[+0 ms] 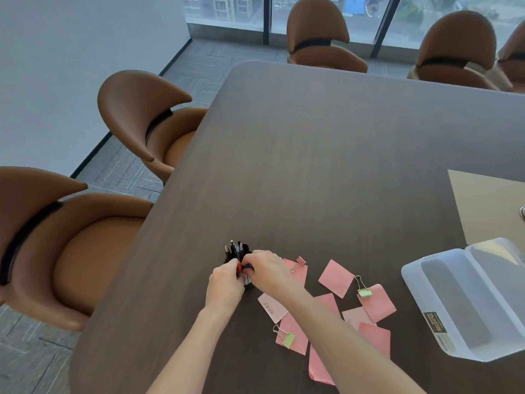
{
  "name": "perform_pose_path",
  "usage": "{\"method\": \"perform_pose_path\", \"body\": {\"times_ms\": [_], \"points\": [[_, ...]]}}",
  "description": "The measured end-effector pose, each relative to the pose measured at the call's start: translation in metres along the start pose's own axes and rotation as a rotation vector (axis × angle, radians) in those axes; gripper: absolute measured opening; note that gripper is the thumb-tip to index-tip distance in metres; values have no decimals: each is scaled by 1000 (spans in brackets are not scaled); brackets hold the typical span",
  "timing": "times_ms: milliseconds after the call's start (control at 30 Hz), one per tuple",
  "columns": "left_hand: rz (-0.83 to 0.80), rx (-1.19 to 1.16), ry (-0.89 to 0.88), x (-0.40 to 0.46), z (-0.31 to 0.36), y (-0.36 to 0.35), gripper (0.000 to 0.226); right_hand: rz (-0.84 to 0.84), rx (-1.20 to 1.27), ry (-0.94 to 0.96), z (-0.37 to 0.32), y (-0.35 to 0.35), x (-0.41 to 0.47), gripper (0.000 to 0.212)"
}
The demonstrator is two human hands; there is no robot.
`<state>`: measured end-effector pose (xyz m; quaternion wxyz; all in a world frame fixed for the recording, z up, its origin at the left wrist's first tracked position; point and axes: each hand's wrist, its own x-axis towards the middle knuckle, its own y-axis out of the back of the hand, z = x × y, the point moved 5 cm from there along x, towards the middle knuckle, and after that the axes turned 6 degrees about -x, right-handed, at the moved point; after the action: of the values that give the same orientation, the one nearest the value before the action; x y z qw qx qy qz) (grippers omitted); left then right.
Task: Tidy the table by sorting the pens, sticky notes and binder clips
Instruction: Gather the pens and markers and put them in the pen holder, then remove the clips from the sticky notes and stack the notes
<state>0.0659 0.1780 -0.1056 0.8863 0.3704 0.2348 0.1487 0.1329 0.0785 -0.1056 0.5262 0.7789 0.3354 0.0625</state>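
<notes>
Both hands at the pen holder [248,285] on the dark table [326,155].
Left hand [225,284] and right hand [267,270] pinch pens [238,249]; three binder clips: [298,263], [363,288], [285,336]; pink sticky notes [335,277] scattered; clear box [466,300] right.

left hand [225,285]: just left of pen holder [238,255], fingers curled, pinching small red item | right hand [265,270]: just right of holder, fingers bent, pinching small blue item | hands touching at fingertips | forearms bare, converging toward holder
</notes>
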Motion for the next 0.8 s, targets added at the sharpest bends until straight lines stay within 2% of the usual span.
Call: {"method": "perform_pose_path", "body": {"times_ms": [233, 367, 500, 567, 633, 800], "points": [[82, -47, -41, -2, -3, 2, 10, 29, -54, 37, 3, -5, -6, 19], [200, -80, -103, -13, 5, 9, 17, 157, -4, 69, 8, 4, -15, 27], [267, -184, -182, -36, 22, 9, 17, 332, 100, 40, 24, 24, -43, 22], [183, -336, -163, -49, 34, 0, 17, 381, 109, -55, 45, 31, -67, 17], [27, -492, -71, -59, 45, -20, 18, 353, 142, -214, 82, 31, -96, 13], [-329, -1065, 452, -76, 46, -85, 17, 32, -9, -623, 184, 3, -175, 21]]}}
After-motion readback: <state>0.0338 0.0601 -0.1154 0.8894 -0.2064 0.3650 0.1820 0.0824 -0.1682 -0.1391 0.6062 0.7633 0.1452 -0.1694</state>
